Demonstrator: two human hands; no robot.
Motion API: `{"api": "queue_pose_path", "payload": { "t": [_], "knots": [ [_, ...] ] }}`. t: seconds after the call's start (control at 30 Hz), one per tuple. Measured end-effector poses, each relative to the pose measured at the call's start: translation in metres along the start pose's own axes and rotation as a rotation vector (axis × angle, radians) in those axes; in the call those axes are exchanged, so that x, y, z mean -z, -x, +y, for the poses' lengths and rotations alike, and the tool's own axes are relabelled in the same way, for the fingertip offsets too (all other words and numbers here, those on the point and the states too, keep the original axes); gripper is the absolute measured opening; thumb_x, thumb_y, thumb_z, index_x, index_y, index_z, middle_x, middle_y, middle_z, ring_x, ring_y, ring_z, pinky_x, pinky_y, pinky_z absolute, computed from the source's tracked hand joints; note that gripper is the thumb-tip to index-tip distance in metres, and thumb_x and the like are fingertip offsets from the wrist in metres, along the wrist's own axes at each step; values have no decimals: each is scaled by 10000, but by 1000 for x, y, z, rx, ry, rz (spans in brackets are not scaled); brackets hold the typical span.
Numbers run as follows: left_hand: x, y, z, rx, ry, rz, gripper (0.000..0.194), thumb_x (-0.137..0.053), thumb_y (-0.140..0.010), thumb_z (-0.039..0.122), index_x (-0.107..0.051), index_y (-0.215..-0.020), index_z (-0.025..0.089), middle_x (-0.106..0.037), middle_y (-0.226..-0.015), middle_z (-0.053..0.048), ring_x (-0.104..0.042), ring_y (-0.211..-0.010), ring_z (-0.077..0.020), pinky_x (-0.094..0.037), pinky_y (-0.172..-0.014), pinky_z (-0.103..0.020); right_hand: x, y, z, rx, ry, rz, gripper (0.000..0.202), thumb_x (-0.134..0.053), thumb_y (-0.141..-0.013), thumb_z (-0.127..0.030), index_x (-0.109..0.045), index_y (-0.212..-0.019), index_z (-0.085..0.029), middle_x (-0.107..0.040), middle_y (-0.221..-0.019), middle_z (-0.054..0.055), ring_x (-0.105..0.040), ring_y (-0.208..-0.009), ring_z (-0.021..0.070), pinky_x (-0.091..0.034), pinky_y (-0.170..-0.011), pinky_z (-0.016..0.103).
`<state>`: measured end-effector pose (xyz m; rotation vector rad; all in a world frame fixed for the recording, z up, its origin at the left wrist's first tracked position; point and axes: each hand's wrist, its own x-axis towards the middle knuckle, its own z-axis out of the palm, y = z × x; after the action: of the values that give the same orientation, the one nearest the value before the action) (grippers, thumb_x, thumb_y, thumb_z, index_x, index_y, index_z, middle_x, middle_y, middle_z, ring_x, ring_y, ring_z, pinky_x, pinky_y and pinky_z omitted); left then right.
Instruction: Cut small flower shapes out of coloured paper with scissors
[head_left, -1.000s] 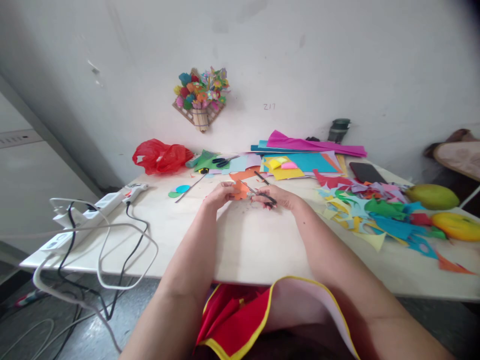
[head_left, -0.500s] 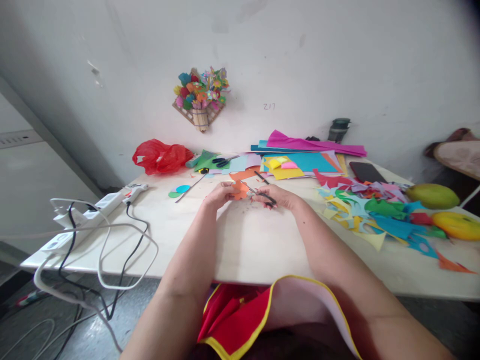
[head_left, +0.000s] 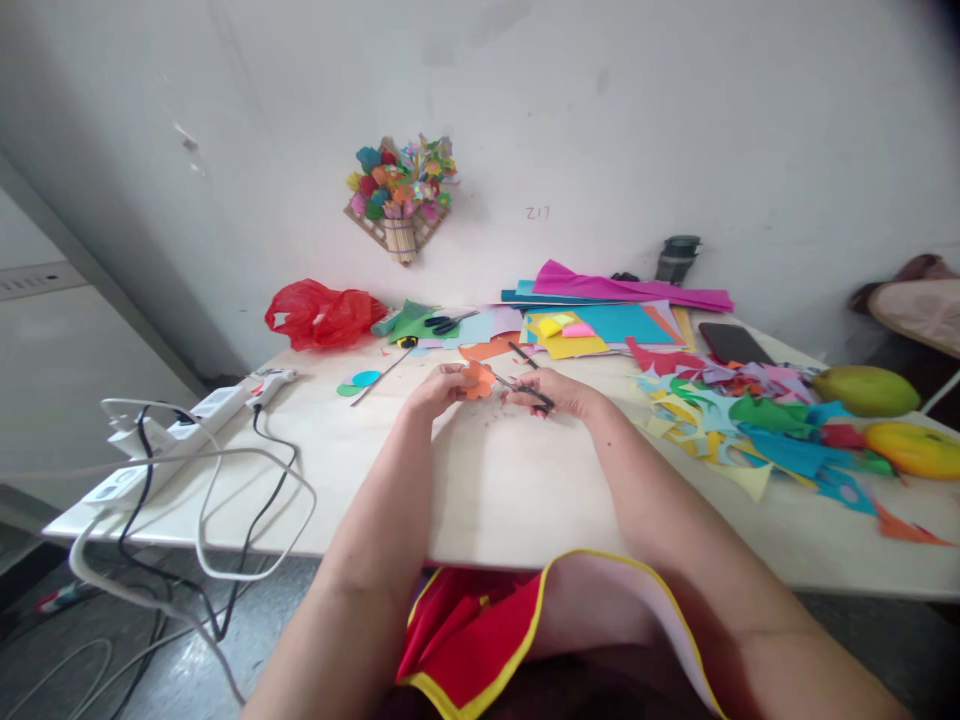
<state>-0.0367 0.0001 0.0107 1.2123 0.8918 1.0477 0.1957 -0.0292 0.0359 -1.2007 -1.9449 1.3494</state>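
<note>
Near the middle of the table, my left hand (head_left: 441,388) pinches a small orange flower-shaped paper cutout (head_left: 478,381) by its left side. My right hand (head_left: 553,390) is closed around a pair of dark-handled scissors (head_left: 534,393). The scissor blades point left and reach the cutout's right edge. Just behind the hands lie an orange sheet (head_left: 491,348) and a thin dark stick (head_left: 522,354), perhaps a pencil. Small dark specks are scattered on the tabletop under the hands.
Colored scraps (head_left: 750,415) spread over the right side, beside a green-yellow fruit (head_left: 865,391), a yellow fruit (head_left: 913,450) and a phone (head_left: 733,345). At the back are stacked sheets (head_left: 622,325), spare scissors (head_left: 442,324) and a red bag (head_left: 322,314). A power strip (head_left: 176,445) with cables sits left.
The orange cutout has turned slightly in my left hand, and more of its rounded petals show. The scissors have shifted very little in my right hand.
</note>
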Motion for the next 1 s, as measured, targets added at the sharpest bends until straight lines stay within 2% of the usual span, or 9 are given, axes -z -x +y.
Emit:
{"api": "queue_pose_path", "payload": {
  "t": [0.6,1.0],
  "knots": [
    [5,-2,-2,-42,-11,-60,172,-745,-565,169,-691,-718,114,-665,-637,-54,-659,-623,-166,-528,-634,-276,2,-2,2,3,-5,-6,158,-728,-775,-278,-647,-786,-142,-524,-513,-56,-426,-398,45,-338,-372,168],
    [3,-1,0,-38,55,33,167,-746,-554,145,-604,-639,122,-671,-663,-59,-643,-573,-150,-548,-611,-287,3,-4,6,39,-11,-17,198,-758,-728,-317,-654,-767,-154,-531,-525,-56,-419,-404,51,-325,-398,188]
  ]
}}
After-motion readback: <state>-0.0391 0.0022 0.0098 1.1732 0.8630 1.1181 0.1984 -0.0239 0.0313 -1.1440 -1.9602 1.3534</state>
